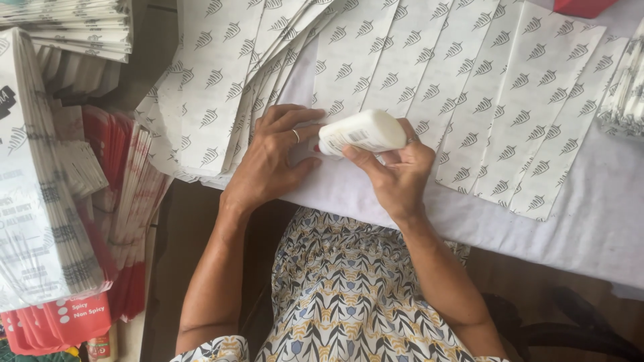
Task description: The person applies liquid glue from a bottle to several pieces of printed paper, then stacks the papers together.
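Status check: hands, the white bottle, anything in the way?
Right hand grips white bottle, tipped sideways. Left hand flat on patterned paper sheets. Nothing blocking the bottle.

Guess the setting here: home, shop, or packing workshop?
Probably a small packing or paper-bag workshop. Leaf-printed paper sheets lie fanned over a white-covered table, stacks of flat printed bags stand at the left, and the right hand holds a white bottle, possibly glue.

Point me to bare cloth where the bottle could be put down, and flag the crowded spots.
Free: the white cloth along the table's near edge, below the fanned leaf-print paper strips and right of the right hand, which holds the white bottle. Crowded: under the left hand, overlapping strips; further left, stacked printed sheets and red packets.
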